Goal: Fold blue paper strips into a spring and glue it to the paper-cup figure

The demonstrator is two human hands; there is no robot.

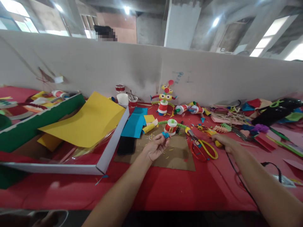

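Between the thumb and fingers of my left hand [159,146] is a small piece of blue paper [165,135], over a brown cardboard sheet [175,156]. Just behind it stands a red and white paper cup figure [170,126] with pleated green arms. My right hand [226,142] is closed around a yellow glue gun [218,143], its nozzle pointing left and its black cord trailing down. Scissors with yellow handles [209,149] and red-handled scissors [197,153] lie between my hands. A finished-looking cup figure [163,107] with big eyes stands farther back.
At left is an open box [101,167] with a yellow sheet [87,123] across it. Blue paper [134,121] and a black phone [126,145] lie beside the cardboard. Craft scraps and a black bottle [276,110] crowd the right. A white partition [94,66] rises behind.
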